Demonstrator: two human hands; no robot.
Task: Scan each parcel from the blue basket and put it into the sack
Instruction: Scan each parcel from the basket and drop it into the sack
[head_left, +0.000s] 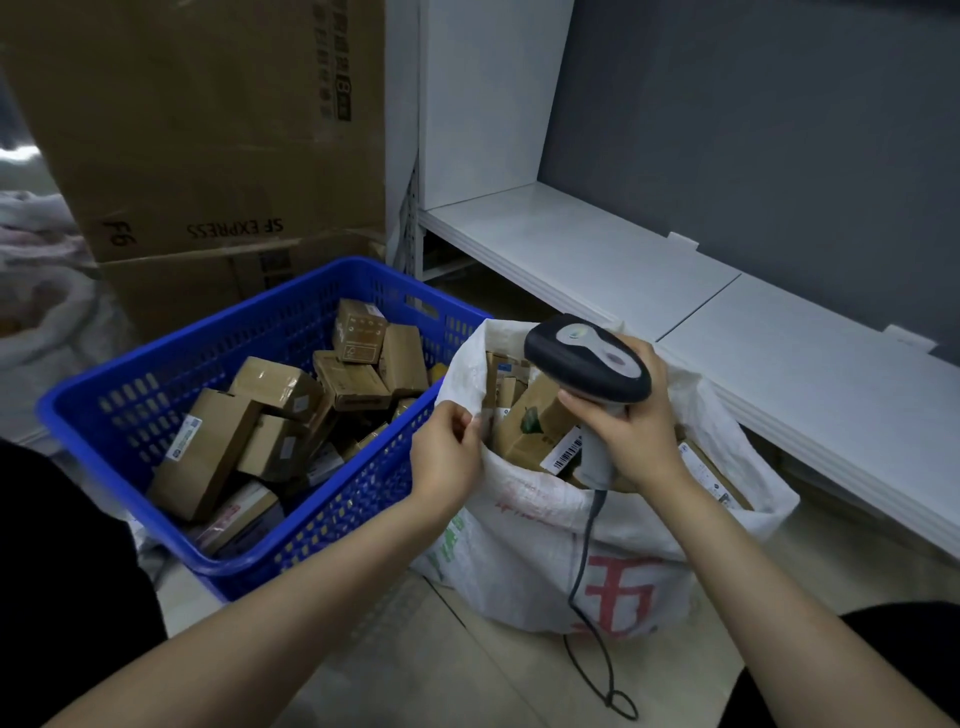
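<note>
**Storeroom floor: sack mouth pinched, scanner ready**

Pale floor (415, 649) carries the whole work area, with stacked brown cartons (208, 130) standing at the far left.

1. Source. The blue basket (322, 525) sits just in front of the cartons and touches the sack on its right side. It holds a loose pile of small cardboard parcels (208, 447), lying at mixed angles, several with white labels showing.
2. Handling. The parcels look stiff, taped and probably light. One hand should manage each one. Take hold across two opposite side faces, keeping the label clear for scanning. Taped faces may be slippery.
3. Left hand (447, 452). Finger and thumb pinch the near rim of the sack (519, 545). The hand carries no parcel.
4. Sack. This white woven bag stands upright and is soft-walled. It is well filled with parcels already, one showing a barcode label (563, 457).
5. Right hand (634, 431). Fingers wrap the handle of the scanner (587, 358) above the sack mouth. Its cable (587, 545) hangs down to the floor.
6. White shelves (675, 291) run along the right, against a grey wall.
</note>
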